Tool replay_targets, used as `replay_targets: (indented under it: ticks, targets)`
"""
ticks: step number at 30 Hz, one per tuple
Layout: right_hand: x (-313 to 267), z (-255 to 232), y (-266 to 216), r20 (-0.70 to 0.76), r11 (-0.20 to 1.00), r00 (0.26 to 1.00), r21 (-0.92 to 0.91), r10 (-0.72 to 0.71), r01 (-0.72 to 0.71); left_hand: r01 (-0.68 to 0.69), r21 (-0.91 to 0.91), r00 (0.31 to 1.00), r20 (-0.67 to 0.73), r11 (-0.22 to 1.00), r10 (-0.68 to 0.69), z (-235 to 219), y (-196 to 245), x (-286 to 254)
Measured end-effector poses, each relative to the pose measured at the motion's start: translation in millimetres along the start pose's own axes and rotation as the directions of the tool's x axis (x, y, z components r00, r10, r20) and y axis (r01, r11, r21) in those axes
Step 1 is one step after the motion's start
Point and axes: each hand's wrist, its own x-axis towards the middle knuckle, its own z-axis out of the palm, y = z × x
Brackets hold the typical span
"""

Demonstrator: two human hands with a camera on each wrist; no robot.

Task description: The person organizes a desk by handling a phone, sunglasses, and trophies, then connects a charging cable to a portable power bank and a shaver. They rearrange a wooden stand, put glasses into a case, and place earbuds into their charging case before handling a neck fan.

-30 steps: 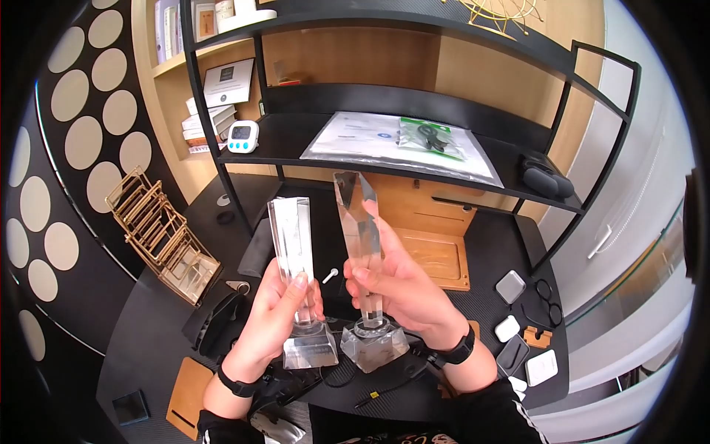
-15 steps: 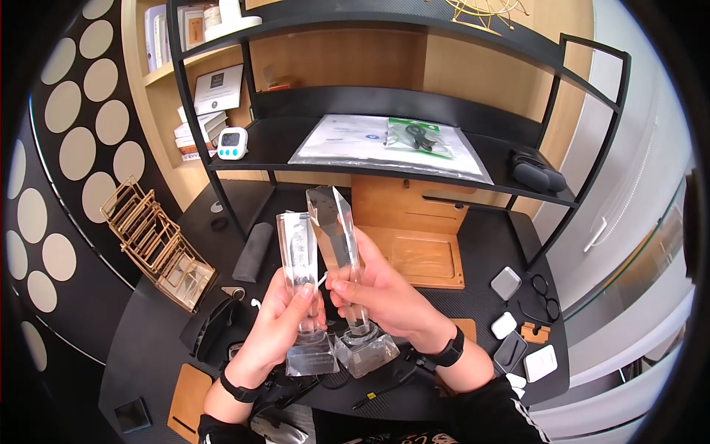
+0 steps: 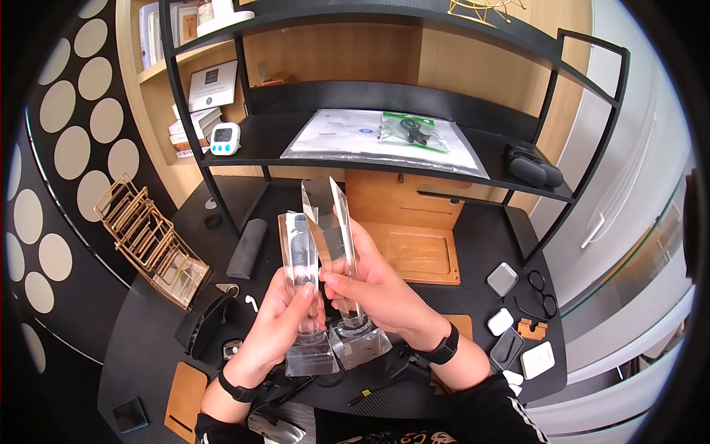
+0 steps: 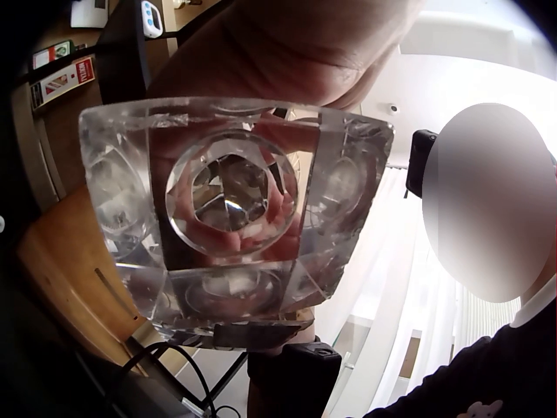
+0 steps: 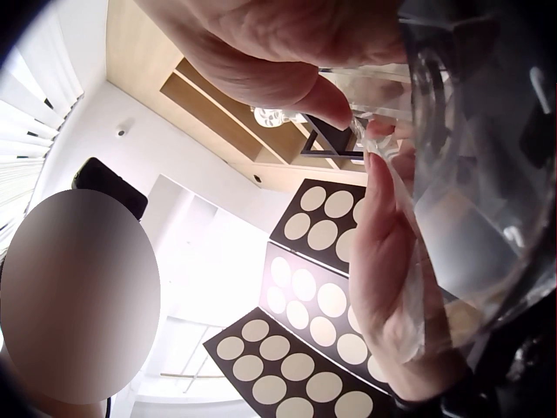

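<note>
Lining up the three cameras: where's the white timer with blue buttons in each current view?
Head: upper left, the timer stands at the left end of the black shelf.
Left wrist: top edge, left of centre, small.
Right wrist: not in it.
Shared landmark: the clear crystal, below centre in head, large mid-frame in left wrist, large at the right edge in right wrist.

black desk (image 3: pixel 296 407) with wooden stand (image 3: pixel 418 255), white earbud (image 3: pixel 251 303), black glasses (image 3: pixel 549 305) and phone (image 3: pixel 130 414)
</note>
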Motion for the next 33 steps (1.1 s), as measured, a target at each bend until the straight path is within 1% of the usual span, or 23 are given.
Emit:
replay_targets:
  ticks: [4, 6, 9, 11, 12, 15, 17, 21, 25, 27, 29, 30, 33]
  targets:
    - [-1.3, 0.7, -1.5, 0.008, 1.0, 1.0, 0.013, -0.001, 0.001, -0.003, 0.015, 1.0, 0.0, 1.0, 0.003, -0.4, -0.6, 0.4]
    - [-2.0, 1.2, -2.9, 0.008, 1.0, 1.0, 0.019, 0.005, -0.005, 0.011, -0.026, 1.0, 0.009, 1.0, -0.01, 0.5, 0.7, 0.4]
    - [-2.4, 2.6, -2.1, 0.035, 1.0, 0.999, 0.028, -0.003, 0.002, 0.025, -0.033, 0.999, 0.027, 0.999, -0.024, 0.1, 0.2, 1.2]
    - [-3.0, 4.8, 0.4, 0.049, 0.999, 0.998, -0.001, -0.04, 0.04, 0.029, -0.035, 0.999, 0.025, 0.999, -0.028, 0.1, -1.0, 1.1]
    - [-2.8, 4.3, 1.1, 0.049, 0.999, 0.998, 0.0, -0.035, 0.035, 0.03, -0.035, 0.999, 0.022, 0.999, -0.029, 0.2, -1.6, 0.6]
    - [-1.8, 3.1, 0.3, 0.027, 0.999, 0.999, -0.042, -0.019, 0.02, 0.017, -0.042, 0.999, 0.032, 0.999, -0.016, 0.7, -0.6, 0.5]
    - [-2.9, 6.6, -1.9, -0.006, 1.0, 1.0, -0.003, -0.021, 0.021, 0.026, -0.05, 0.999, 0.028, 0.998, -0.025, 2.8, 2.1, -0.7]
    - [-6.2, 5.5, -3.0, -0.02, 0.999, 0.999, 0.006, -0.033, 0.033, 0.051, -0.066, 0.998, 0.029, 0.996, -0.049, 4.3, 4.6, -3.5]
    - [-8.3, 4.4, -7.7, -0.039, 1.0, 0.999, 0.008, -0.03, 0.03, 0.016, -0.065, 0.998, 0.064, 0.998, -0.012, 5.5, 7.9, -7.9]
    - [-9.6, 4.7, -8.8, -0.037, 0.999, 0.999, 0.017, -0.034, 0.035, -0.045, 0.005, 0.993, 0.105, 0.999, 0.044, 5.8, 9.4, -10.1]
    - [-10.8, 5.4, -9.8, -0.034, 0.998, 0.999, 0.065, -0.014, 0.017, -0.035, 0.0, 0.996, 0.079, 0.999, 0.035, 8.2, 10.5, -13.2]
    - [-10.7, 5.6, -9.2, -0.034, 0.998, 0.999, 0.067, -0.017, 0.02, -0.027, -0.007, 0.998, 0.054, 1.0, 0.027, 9.3, 11.0, -14.1]
    - [-9.3, 7.8, -6.4, -0.033, 0.999, 0.999, 0.036, -0.027, 0.028, -0.032, -0.017, 0.998, 0.054, 0.999, 0.033, 9.8, 10.0, -14.2]
